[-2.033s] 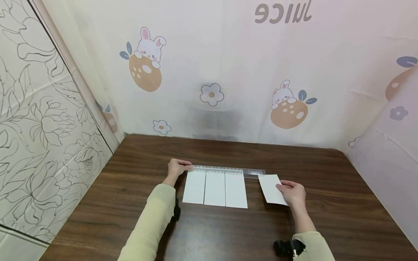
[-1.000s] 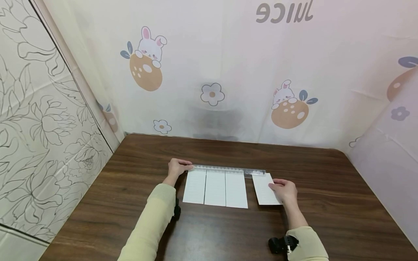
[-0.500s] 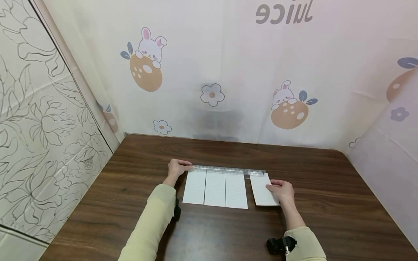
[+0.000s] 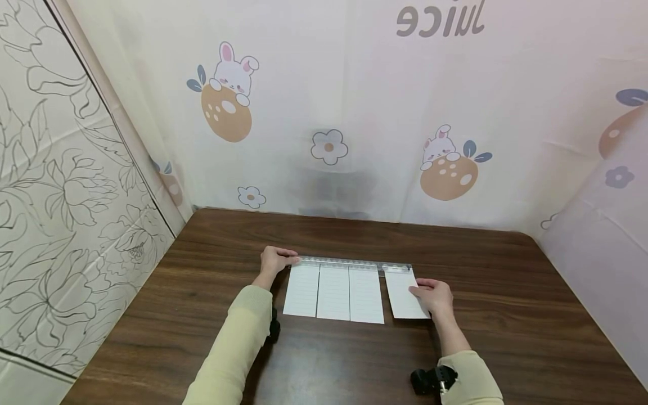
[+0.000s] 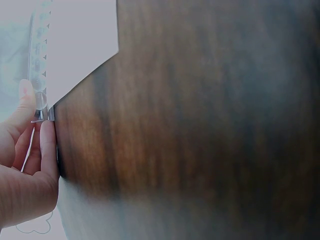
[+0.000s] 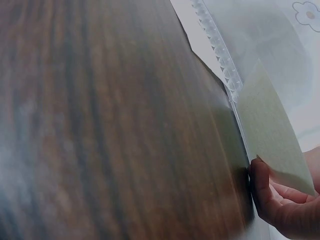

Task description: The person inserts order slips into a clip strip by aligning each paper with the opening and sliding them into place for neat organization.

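Observation:
Three white lined paper cards [image 4: 332, 292] lie side by side on the table, their far edges along a clear plastic strip [image 4: 349, 262] with a row of small teeth. The left hand [image 4: 275, 260] pinches the strip's left end; in the left wrist view its thumb and fingers [image 5: 49, 145] sit on either side of that end. A separate white card [image 4: 405, 295] is pinched at its right edge by the right hand [image 4: 435, 295]. Its far edge meets the strip's right end, with a narrow gap to the third card. The right wrist view shows this card [image 6: 272, 125] tilted up from the table.
The dark wood table [image 4: 334, 360] extends around the cards on every side. A printed curtain [image 4: 329, 101] hangs behind its far edge, and a flower-patterned panel [image 4: 76, 185] stands at the left. Each wrist carries a black camera mount [image 4: 430, 381].
The right hand has moved left with its card, bringing it closer to the three cards and to the strip's right end. The left hand and the strip have stayed in place.

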### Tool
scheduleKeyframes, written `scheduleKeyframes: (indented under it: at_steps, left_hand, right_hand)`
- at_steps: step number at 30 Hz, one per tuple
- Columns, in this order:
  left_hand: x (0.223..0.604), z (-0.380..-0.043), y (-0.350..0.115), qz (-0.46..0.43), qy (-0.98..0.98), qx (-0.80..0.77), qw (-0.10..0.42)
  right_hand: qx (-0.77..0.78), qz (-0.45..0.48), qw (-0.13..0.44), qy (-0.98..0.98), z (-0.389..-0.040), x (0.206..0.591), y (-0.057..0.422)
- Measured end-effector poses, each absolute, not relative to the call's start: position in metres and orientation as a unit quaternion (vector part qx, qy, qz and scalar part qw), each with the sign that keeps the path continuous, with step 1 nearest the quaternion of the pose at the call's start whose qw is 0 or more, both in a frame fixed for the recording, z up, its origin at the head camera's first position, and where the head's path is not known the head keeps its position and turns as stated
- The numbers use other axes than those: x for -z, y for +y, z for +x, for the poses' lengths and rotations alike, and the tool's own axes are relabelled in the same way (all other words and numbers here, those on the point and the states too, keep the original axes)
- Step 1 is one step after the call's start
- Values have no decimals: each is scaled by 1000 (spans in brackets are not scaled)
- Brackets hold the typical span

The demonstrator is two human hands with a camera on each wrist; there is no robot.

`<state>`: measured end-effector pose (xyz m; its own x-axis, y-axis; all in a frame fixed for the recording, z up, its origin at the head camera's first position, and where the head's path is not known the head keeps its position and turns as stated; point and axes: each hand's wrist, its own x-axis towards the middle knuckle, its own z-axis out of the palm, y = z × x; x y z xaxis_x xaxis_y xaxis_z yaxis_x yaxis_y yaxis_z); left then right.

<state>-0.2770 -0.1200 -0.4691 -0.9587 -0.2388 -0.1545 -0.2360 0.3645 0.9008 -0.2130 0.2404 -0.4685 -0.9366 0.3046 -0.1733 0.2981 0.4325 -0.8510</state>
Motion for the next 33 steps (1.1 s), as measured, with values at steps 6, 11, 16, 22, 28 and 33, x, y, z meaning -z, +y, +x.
scheduleKeyframes:
  at_steps: [6,11,16,22,28,33]
  left_hand:
    - [470,-278,-121,142,-829,542,1]
    - [471,-278,-121,139,-832,537,2]
    - [471,-279,-121,142,-831,538,2]
    - [471,-279,-120,142,-831,537,2]
    - [471,-279,-121,136,-836,531,5]
    - [471,-279,-121,141,-833,536,2]
  right_hand:
    - [-500,-175,-8,-848,-211,463,236]
    - [-495,-182,-17,-849,-207,454,231]
    - [-502,-180,-17,-846,-206,454,228]
    - [-491,-176,-8,-853,-207,455,225]
    - [-486,-177,-5,-856,-208,458,225]
    - [-489,-174,-6,-855,-209,461,224]
